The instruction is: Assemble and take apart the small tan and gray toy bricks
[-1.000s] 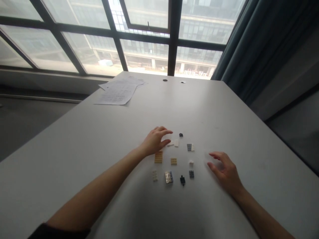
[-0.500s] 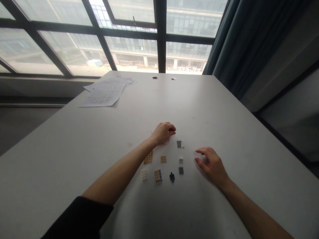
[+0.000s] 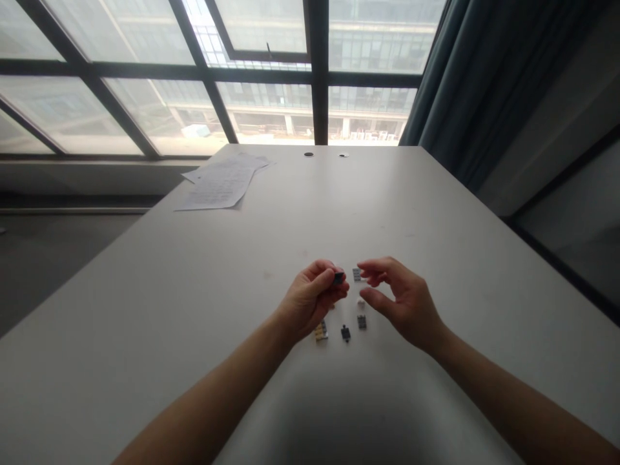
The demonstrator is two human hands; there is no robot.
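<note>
Above the bench (image 3: 436,213): left hand (image 3: 314,290) and right hand (image 3: 400,297), close together.
Left hand: pinching a dark piece (image 3: 338,278).
Right hand: loosely curved, unclenched, empty.
Gray piece (image 3: 356,274): just left of the right hand.
White piece (image 3: 360,301): also just left of it.
Black piece (image 3: 345,333): between the hands, nearer the wearer.
Tan-and-gray piece (image 3: 321,331): just beside the left hand, partly hidden.
</note>
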